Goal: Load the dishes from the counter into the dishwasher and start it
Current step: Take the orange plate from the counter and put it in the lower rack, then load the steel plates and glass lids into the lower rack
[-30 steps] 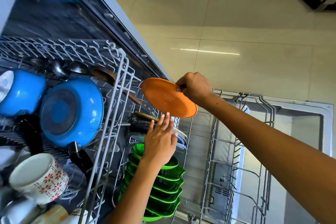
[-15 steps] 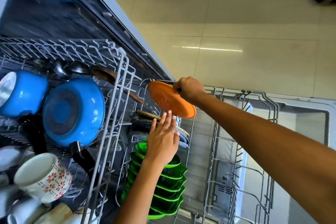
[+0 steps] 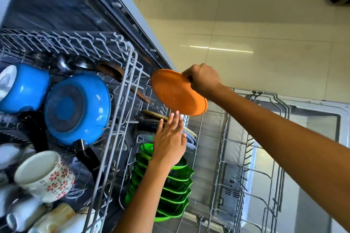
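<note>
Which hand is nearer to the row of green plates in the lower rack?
Left. The left hand hovers open directly over the top of the green plates. The right hand is farther up, its grip on the orange plate.

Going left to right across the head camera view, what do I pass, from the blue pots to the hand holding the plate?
Small blue pot → large blue pan lying bottom-up → white wire upper rack edge → round orange plastic plate → right hand, its grip on the plate's rim.

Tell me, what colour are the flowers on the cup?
Red, on a white cup; the head view shows it.
</note>
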A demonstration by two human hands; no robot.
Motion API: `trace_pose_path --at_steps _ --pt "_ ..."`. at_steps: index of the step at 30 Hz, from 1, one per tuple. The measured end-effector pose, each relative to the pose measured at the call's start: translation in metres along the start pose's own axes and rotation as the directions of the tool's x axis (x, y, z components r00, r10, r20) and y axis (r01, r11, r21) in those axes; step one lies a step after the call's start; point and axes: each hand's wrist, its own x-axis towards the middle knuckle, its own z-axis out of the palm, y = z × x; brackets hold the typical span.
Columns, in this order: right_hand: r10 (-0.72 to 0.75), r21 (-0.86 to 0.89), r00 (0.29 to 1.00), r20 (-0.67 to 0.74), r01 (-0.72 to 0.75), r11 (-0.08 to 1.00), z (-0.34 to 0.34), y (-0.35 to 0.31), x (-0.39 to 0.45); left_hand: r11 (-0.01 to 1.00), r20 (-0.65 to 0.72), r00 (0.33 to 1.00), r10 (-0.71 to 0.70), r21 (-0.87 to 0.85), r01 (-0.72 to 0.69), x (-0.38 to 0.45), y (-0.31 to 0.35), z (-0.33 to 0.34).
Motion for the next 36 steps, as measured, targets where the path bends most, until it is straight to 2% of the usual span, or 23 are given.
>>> trace_pose_path --at_steps 6,13,22,24,27,29,31,34,36 --pt "0.009 0.059 0.999 0.048 -0.012 0.998 0.005 0.001 -0.004 1.000 0.022 1.000 -0.014 0.007 0.014 0.000 0.002 -0.001" --pt "-0.026 -0.063 0.996 0.086 0.032 0.997 0.033 -0.003 -0.020 1.000 0.023 0.999 -0.027 0.011 0.027 0.000 0.004 0.001" --pt "-0.074 -0.188 0.931 0.356 0.149 0.971 0.031 -0.017 -0.005 1.000 0.007 1.000 -0.018 0.007 0.017 0.003 0.005 0.004" --pt "-0.062 -0.187 0.951 0.303 0.124 0.975 0.029 -0.015 -0.007 1.000 -0.011 1.000 -0.009 0.006 0.010 0.004 0.004 0.005" --pt "0.095 -0.075 0.994 0.059 -0.091 0.993 0.034 -0.006 -0.021 1.000 -0.036 0.999 -0.004 0.011 0.005 0.002 0.004 0.007" --pt "0.171 0.034 0.985 -0.009 -0.171 0.985 0.040 0.002 -0.031 1.000 -0.031 0.999 0.009 0.006 -0.009 0.005 0.006 0.009" --pt "0.136 0.077 0.991 0.018 -0.137 0.988 0.044 0.007 -0.032 0.999 -0.003 1.000 0.024 0.022 -0.024 0.016 0.007 0.008" --pt "0.087 0.087 0.987 0.133 -0.099 0.991 0.048 0.011 -0.028 0.999 0.026 0.999 0.020 0.043 -0.021 0.039 0.008 0.001" --pt "0.132 0.164 0.981 0.141 -0.155 0.974 0.049 0.017 -0.031 0.999 0.050 0.999 -0.001 0.044 -0.002 0.047 0.010 -0.003"
